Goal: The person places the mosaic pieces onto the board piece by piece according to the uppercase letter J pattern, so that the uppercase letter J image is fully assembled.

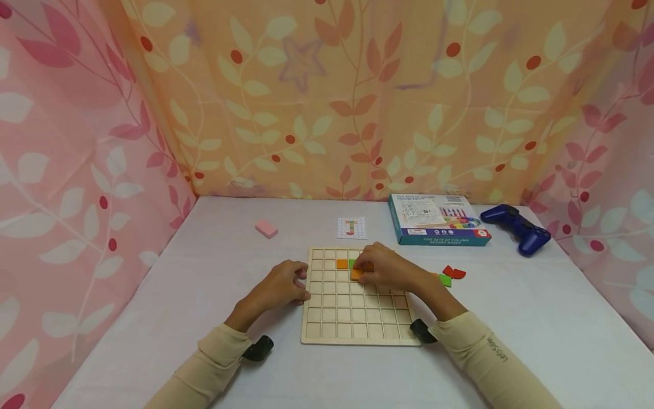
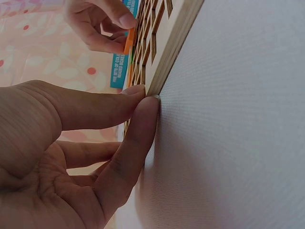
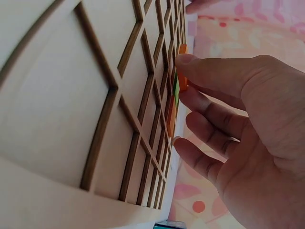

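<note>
A wooden grid board [image 1: 357, 315] lies on the white table, its squares divided by raised strips. My left hand [image 1: 278, 287] is at the board's left side; in the left wrist view its thumb and a finger pinch the edge. Over the upper rows, my right hand [image 1: 385, 267] pinches an orange square tile [image 3: 183, 69] between thumb and fingers, the tile tilted close over the grid. An orange tile [image 1: 342, 264] and a green tile [image 1: 352, 263] sit in a row near the top. Another orange tile [image 3: 171, 117] in that row is partly covered by the right hand in the head view.
Behind the board lies a small card [image 1: 351, 228] with a coloured grid pattern. A pink block [image 1: 266, 229] is at the back left. Red pieces [image 1: 459, 274] and a green tile [image 1: 445, 280] lie right of the board, before a box [image 1: 439, 236] and a blue game controller [image 1: 516, 227].
</note>
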`<state>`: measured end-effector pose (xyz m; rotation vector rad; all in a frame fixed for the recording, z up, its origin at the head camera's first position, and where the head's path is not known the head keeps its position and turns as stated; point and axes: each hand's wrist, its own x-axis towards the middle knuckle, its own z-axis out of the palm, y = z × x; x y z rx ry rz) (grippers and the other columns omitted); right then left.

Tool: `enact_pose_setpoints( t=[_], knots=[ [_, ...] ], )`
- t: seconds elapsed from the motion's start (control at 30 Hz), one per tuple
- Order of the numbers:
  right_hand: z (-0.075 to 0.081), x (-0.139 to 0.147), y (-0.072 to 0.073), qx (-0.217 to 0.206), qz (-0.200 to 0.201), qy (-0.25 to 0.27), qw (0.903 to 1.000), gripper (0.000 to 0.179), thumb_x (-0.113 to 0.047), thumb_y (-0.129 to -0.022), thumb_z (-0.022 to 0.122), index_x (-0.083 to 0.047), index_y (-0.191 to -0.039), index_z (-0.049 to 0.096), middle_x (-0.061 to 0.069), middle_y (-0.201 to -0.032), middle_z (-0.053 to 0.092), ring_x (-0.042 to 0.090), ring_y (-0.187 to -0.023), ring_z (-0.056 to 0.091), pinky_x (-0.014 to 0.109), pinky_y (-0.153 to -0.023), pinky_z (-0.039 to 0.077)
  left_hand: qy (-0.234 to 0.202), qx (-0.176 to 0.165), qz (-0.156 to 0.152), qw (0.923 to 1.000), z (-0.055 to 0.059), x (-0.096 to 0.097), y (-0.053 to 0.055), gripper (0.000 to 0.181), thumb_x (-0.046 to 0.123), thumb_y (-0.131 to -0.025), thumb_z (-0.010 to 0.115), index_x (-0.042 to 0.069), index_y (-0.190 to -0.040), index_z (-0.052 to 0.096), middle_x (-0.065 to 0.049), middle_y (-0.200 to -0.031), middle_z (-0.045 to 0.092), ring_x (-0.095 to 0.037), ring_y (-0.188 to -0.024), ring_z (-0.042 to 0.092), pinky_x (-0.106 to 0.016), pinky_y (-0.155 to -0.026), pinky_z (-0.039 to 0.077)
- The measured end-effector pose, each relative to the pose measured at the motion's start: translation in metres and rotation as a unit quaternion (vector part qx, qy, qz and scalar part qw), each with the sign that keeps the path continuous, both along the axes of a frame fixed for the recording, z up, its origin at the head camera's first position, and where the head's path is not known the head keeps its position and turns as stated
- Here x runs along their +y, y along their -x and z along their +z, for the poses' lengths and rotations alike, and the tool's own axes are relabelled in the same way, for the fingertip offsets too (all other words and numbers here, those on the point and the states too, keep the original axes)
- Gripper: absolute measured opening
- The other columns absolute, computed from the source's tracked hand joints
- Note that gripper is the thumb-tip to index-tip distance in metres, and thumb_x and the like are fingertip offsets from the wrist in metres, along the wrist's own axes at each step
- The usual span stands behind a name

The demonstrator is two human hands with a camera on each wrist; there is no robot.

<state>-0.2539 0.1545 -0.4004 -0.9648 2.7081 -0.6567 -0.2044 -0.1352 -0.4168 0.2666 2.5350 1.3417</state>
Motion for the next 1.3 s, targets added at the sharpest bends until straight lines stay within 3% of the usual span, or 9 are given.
enact_pose_setpoints(
  t=[0.4,1.0,1.3],
  knots=[
    [-0.001,-0.002,-0.001,0.018,-0.001,-0.008,0.9998,0.026,-0.020,-0.095,0.081,-0.011,-0.119,0.080,0.000,-0.112,0.071,0.020,-0.108,0.053,0.038,-0.095,0.051,0.002,-0.001,0.001,1.0000,0.001,0.001,0.000,0.066,-0.009,-0.082,0.085,-0.012,-0.142,0.056,-0.014,-0.113,0.059,-0.015,-0.086,0.066,-0.027,-0.068,0.063],
    [0.001,0.001,-0.002,0.002,0.012,-0.006,0.9999,0.024,-0.020,-0.096,0.080,-0.014,-0.119,0.081,-0.003,-0.110,0.072,0.018,-0.107,0.056,0.039,-0.096,0.051,0.010,0.010,-0.001,0.9999,0.000,0.001,0.000,0.066,-0.008,-0.081,0.086,-0.012,-0.141,0.057,-0.012,-0.112,0.059,-0.014,-0.086,0.067,-0.026,-0.067,0.061],
    [0.005,0.030,-0.007,-0.026,-0.037,0.012,0.9989,0.027,-0.022,-0.097,0.078,-0.013,-0.123,0.080,-0.001,-0.114,0.073,0.020,-0.109,0.059,0.042,-0.097,0.055,0.002,0.004,0.002,1.0000,0.000,0.001,0.000,0.065,-0.009,-0.082,0.085,-0.012,-0.140,0.057,-0.013,-0.112,0.059,-0.014,-0.085,0.067,-0.027,-0.066,0.062]
  ],
)
